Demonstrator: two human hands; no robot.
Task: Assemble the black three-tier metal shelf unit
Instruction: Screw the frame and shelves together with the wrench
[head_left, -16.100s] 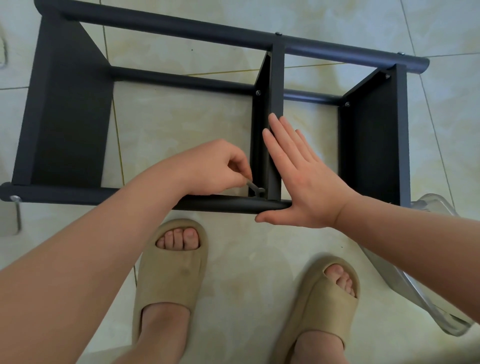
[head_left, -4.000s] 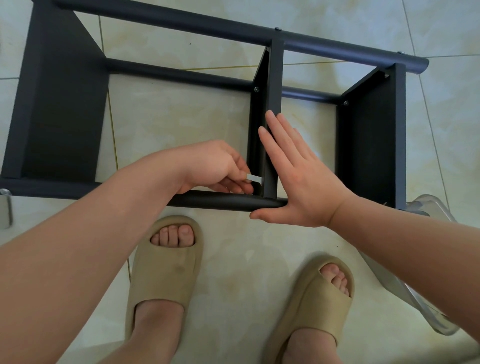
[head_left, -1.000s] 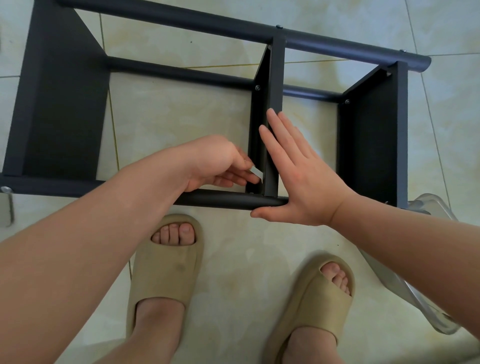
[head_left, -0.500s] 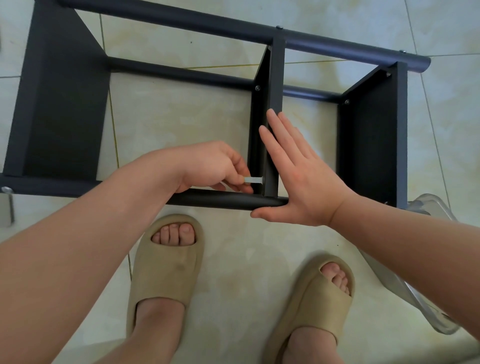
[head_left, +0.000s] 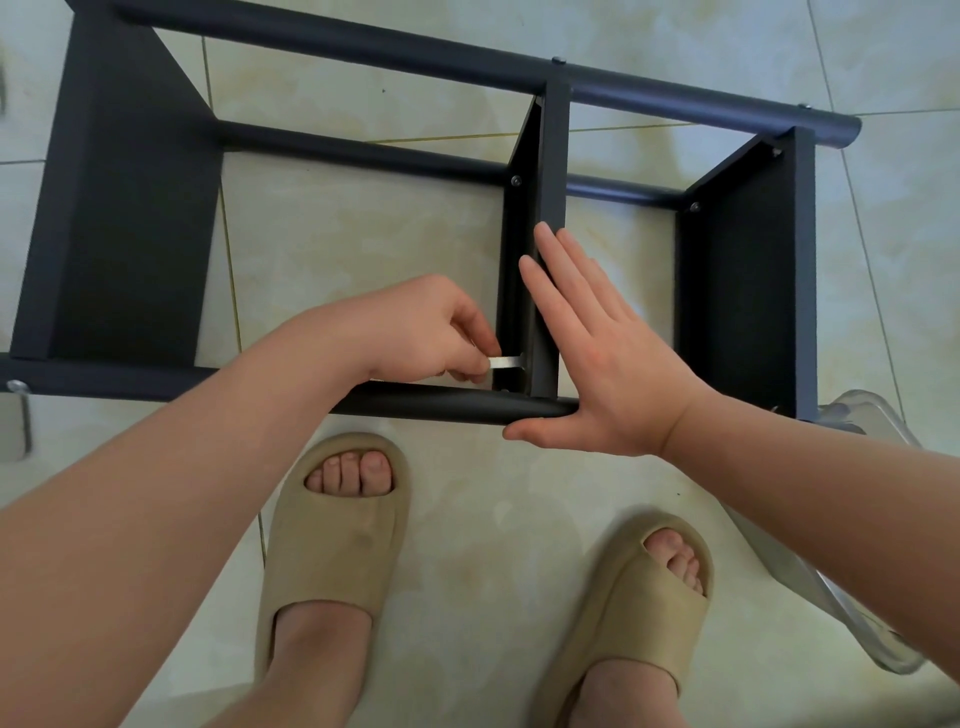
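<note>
While the black shelf unit (head_left: 130, 218) lies on its side across the upper half of the frame, the work sits at the centre, where the middle shelf panel (head_left: 543, 171) meets the near pole (head_left: 436, 405). The left hand (head_left: 426, 332) pinches a small silver wrench (head_left: 506, 362) between thumb and curled fingers. The tool's long axis runs level, left to right in the picture, and its far end meets the panel's left face just above the pole, presumably on a fastener too dark to make out. So the fastener lies directly right of the grip, and turning it likely means swinging the handle up or down in that tight corner. The right hand (head_left: 608, 358) lies flat, fingers straight, against the panel's right side, thumb along the pole's lower edge, bracing it.
</note>
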